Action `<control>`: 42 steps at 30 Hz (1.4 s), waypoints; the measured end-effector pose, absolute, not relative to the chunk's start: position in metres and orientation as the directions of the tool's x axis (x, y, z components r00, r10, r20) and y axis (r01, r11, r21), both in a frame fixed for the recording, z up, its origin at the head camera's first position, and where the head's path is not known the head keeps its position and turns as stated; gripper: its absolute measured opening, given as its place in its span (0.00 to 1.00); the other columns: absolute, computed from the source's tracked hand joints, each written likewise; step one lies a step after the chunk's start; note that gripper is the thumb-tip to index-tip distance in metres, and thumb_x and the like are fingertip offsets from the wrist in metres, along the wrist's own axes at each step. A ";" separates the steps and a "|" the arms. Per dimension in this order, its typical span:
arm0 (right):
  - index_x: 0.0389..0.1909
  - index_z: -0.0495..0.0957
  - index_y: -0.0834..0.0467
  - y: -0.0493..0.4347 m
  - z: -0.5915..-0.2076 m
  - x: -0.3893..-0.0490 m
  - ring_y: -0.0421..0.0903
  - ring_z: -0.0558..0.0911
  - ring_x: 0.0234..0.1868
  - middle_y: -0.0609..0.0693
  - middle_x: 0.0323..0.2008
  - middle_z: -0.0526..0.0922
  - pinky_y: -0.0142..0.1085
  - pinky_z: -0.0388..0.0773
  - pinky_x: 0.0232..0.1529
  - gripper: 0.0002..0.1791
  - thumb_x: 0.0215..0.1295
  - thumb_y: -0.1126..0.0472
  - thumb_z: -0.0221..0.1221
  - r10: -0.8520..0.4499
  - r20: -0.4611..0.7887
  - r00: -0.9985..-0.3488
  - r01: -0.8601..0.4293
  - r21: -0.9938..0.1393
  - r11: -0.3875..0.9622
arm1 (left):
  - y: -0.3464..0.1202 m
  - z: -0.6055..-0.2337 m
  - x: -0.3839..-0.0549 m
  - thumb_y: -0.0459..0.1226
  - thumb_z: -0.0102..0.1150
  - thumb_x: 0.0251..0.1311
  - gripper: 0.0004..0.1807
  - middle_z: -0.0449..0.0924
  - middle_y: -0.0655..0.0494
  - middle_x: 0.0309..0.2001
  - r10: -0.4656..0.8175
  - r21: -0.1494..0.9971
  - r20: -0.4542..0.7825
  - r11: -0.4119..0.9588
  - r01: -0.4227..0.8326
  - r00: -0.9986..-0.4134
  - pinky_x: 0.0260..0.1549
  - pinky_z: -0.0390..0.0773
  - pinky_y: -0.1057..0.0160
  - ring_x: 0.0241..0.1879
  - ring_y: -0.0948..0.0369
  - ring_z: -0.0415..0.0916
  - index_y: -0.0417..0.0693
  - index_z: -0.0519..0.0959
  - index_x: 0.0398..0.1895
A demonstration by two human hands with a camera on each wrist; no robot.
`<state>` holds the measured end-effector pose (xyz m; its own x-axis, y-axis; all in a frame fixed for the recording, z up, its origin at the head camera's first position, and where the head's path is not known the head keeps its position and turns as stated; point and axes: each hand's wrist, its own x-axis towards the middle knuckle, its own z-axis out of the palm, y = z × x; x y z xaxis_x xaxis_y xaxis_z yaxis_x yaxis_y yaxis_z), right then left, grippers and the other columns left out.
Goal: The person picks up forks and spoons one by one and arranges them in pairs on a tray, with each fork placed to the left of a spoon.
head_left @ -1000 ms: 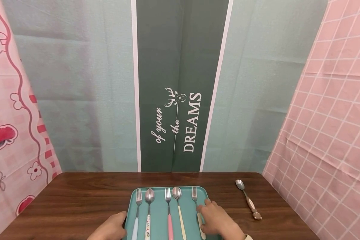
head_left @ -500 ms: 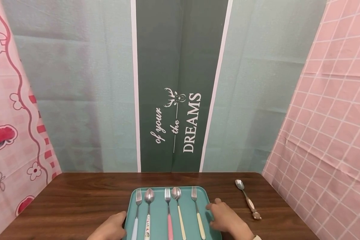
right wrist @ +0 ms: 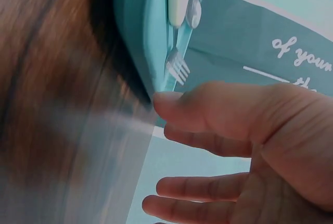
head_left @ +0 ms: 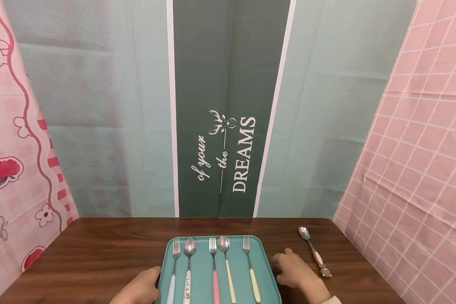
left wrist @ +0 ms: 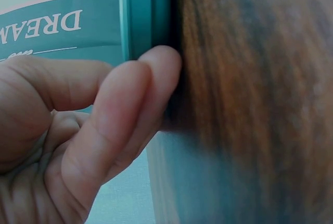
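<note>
A teal tray (head_left: 201, 274) lies on the wooden table, bearing a row of forks and spoons with coloured handles. My left hand (head_left: 141, 287) is at its left edge; in the left wrist view, curled fingers and thumb (left wrist: 117, 99) come together right at the tray's rim (left wrist: 148, 15). On the other side, my right hand (head_left: 296, 272) is just off the tray's right edge with nothing in it, its fingers spread in the right wrist view. Nearest to it on the tray is the fork with a pale yellow handle (head_left: 254, 285).
A spoon with a brown bear-ended handle (head_left: 317, 257) lies on the table (head_left: 110, 240) to the right of my right hand. A grey-green cloth (head_left: 228, 84) hangs behind, with pink cloths on both sides.
My right hand has let go of the yellow-handled fork and moved right, off the tray. The left hand and the tray have stayed in place.
</note>
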<state>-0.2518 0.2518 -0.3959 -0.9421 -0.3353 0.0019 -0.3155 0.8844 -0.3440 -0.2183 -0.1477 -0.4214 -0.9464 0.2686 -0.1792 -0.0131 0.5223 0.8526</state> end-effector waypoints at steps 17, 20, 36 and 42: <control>0.36 0.79 0.64 0.283 -0.401 -0.254 0.56 0.76 0.30 0.59 0.31 0.72 0.49 0.74 0.31 0.21 0.33 0.67 0.65 -0.211 0.119 -0.970 -0.231 -0.187 0.955 | -0.145 -0.423 -0.216 0.18 0.52 0.36 0.22 0.73 0.50 0.30 0.271 0.867 -0.174 0.497 -0.017 -0.947 0.29 0.73 0.55 0.30 0.53 0.70 0.32 0.70 0.42; 0.36 0.79 0.64 0.292 -0.404 -0.257 0.58 0.77 0.30 0.59 0.30 0.73 0.49 0.74 0.33 0.22 0.32 0.66 0.65 -0.215 0.147 -0.965 -0.236 -0.140 0.962 | -0.145 -0.423 -0.216 0.18 0.52 0.36 0.22 0.73 0.50 0.31 0.270 0.869 -0.172 0.495 -0.017 -0.947 0.29 0.73 0.55 0.30 0.53 0.70 0.32 0.70 0.42; 0.40 0.78 0.65 0.326 -0.407 -0.265 0.61 0.74 0.31 0.62 0.32 0.69 0.54 0.73 0.28 0.20 0.41 0.65 0.66 -0.127 0.082 -0.989 -0.140 -0.181 0.973 | -0.148 -0.423 -0.218 0.18 0.49 0.33 0.20 0.72 0.51 0.28 0.317 0.862 -0.131 0.504 0.050 -0.939 0.29 0.71 0.56 0.29 0.55 0.68 0.35 0.70 0.37; 0.44 0.77 0.69 0.342 -0.410 -0.269 0.63 0.73 0.32 0.64 0.36 0.69 0.55 0.73 0.29 0.23 0.45 0.64 0.65 -0.104 0.053 -0.993 -0.113 -0.185 0.976 | -0.147 -0.424 -0.220 0.18 0.48 0.34 0.20 0.72 0.51 0.29 0.312 0.852 -0.143 0.522 0.043 -0.939 0.29 0.71 0.55 0.29 0.54 0.68 0.35 0.70 0.37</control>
<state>-0.2691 0.3416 -0.4099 -0.9931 -0.1045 0.0531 -0.1126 0.9762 -0.1855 -0.2198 -0.1472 -0.4237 -0.9391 0.3122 -0.1434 0.0433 0.5216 0.8521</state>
